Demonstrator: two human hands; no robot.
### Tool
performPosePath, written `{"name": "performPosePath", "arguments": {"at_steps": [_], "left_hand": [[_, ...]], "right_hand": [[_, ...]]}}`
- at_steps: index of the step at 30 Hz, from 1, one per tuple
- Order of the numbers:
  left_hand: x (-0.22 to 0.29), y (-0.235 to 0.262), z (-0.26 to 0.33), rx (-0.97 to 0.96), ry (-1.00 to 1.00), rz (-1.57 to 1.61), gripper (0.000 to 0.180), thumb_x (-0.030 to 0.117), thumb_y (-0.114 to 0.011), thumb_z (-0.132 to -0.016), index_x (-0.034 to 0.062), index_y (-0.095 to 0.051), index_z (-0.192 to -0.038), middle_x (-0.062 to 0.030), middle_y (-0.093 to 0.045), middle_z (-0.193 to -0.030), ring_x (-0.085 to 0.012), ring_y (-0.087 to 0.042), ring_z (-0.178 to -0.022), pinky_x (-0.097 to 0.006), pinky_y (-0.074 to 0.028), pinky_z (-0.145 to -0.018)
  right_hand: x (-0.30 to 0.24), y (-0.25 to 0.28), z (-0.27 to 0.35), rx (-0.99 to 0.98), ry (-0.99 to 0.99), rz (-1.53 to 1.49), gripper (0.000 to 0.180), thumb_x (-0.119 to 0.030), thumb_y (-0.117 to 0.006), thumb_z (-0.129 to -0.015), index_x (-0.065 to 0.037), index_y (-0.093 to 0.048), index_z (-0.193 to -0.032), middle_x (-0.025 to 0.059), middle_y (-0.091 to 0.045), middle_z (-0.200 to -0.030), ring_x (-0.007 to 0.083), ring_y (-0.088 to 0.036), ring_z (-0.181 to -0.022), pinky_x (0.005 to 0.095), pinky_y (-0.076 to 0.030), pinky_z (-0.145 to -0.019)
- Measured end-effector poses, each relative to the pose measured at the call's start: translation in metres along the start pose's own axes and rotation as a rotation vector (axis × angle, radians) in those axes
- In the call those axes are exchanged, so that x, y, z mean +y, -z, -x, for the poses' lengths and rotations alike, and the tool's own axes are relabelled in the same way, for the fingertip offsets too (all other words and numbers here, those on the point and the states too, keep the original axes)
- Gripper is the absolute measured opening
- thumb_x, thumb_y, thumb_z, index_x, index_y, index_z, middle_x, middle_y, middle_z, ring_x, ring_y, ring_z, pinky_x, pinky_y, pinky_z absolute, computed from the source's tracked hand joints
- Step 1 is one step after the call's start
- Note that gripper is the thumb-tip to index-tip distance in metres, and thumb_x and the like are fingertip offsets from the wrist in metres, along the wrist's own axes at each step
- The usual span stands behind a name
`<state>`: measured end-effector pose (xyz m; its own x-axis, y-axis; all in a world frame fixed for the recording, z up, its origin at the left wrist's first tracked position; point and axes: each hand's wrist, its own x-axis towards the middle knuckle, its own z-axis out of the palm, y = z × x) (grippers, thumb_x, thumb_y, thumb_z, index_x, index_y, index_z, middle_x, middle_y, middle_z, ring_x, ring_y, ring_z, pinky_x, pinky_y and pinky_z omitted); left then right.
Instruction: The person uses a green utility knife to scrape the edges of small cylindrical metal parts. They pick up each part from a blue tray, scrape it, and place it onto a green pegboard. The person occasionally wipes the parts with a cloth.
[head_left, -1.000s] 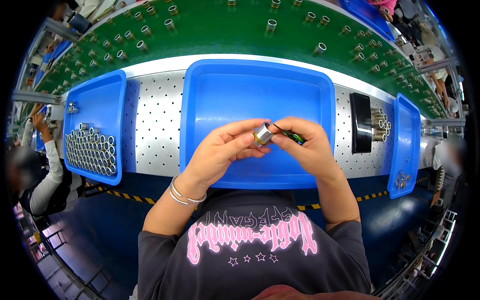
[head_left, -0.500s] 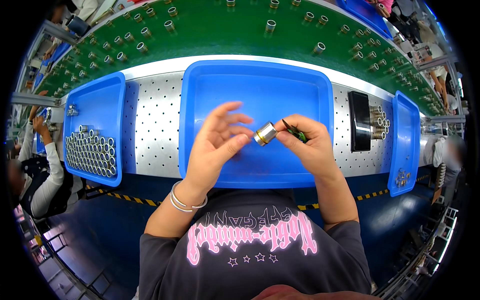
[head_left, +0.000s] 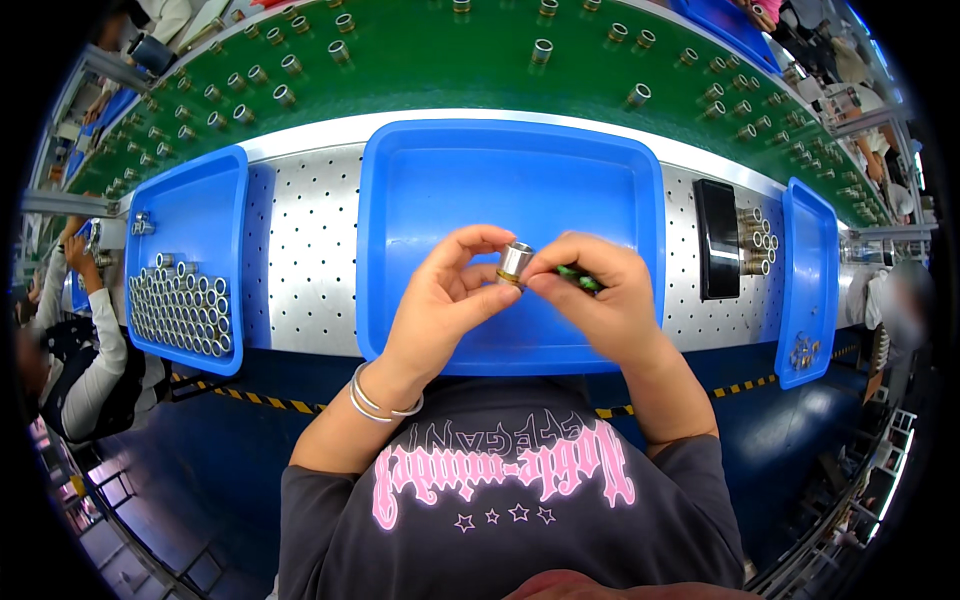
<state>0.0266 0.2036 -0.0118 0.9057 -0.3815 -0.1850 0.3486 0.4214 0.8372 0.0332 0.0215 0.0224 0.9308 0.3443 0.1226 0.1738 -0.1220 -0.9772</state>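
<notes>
The fingers [head_left: 485,303] of the left hand [head_left: 425,308] are curled narrowly about a short metal tube [head_left: 516,259], which is held tilted over the middle blue tray [head_left: 500,180]. At its right side it is met by the right hand [head_left: 618,302], in which a green-handled tool [head_left: 581,279] is gripped. More tubes [head_left: 185,312] are packed in the left tray [head_left: 241,215] on the counter [head_left: 310,240].

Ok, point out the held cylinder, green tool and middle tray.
Held cylinder [head_left: 515,261], head view: silvery side wall.
Green tool [head_left: 587,282], head view: green part.
Middle tray [head_left: 520,190], head view: inner floor.
</notes>
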Motion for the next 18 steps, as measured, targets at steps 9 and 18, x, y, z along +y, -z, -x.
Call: {"name": "performPosePath", "arguments": {"at_steps": [9, 18], "left_hand": [[0.007, -0.004, -0.003, 0.043, 0.137, 0.276, 0.045, 0.011, -0.059, -0.087, 0.004, -0.041, -0.127, -0.0107, -0.056, -0.111, -0.0203, -0.059, -0.1, -0.028, -0.048, -0.087], [0.006, -0.005, -0.002, 0.003, 0.148, 0.289, 0.046, 0.012, -0.057, -0.088, 0.0052, -0.04, -0.13, -0.0126, -0.056, -0.113, -0.0199, -0.059, -0.099, -0.028, -0.048, -0.087]], "right_hand": [[0.016, 0.002, 0.006, 0.089, -0.099, -0.261, 0.005, -0.007, -0.059, -0.086, -0.001, -0.058, -0.088, 0.0013, -0.058, -0.083, 0.0029, -0.048, -0.07, 0.0176, -0.038, -0.06], [0.013, 0.004, 0.008, 0.065, -0.155, -0.516, 0.007, -0.008, -0.057, -0.088, -0.001, -0.056, -0.09, 0.005, -0.058, -0.086, 0.0108, -0.054, -0.08, 0.0241, -0.044, -0.072]]}}
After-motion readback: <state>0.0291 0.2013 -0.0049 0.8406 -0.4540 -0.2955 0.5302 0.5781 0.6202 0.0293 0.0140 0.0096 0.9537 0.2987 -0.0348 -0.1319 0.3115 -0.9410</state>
